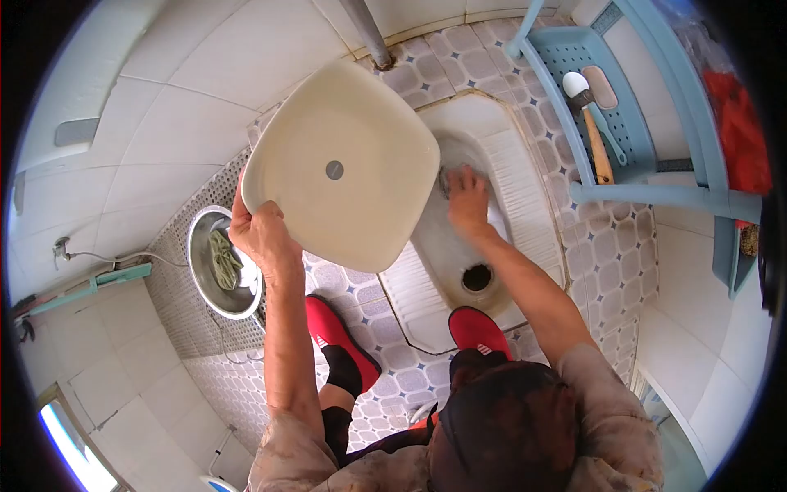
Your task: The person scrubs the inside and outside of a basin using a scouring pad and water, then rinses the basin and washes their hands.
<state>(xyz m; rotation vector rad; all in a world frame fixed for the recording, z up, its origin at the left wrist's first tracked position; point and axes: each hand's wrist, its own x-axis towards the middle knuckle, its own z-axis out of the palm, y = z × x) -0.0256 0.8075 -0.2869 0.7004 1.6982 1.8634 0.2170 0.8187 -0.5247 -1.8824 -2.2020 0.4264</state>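
Observation:
My left hand [266, 234] grips the lower left edge of a cream rounded-square plastic piece [361, 123], with a small grey disc at its middle. Whether this is a stool top or a shallow basin I cannot tell. It is held up beside a white squat toilet [533, 221], covering part of the rim. My right hand [469, 203] reaches down into the toilet's pan near the far end, fingers bent and slightly blurred. A small dark grey patch shows beside those fingers; what it is, and whether the hand holds it, is unclear.
A metal basin [197, 266] with a green cloth [223, 261] stands on the left. At the right, a blue plastic rack [643, 143] holds a wooden-handled brush [598, 148]. A pipe [365, 33] rises by the far wall. Red shoes [344, 344] stand on the tiled floor.

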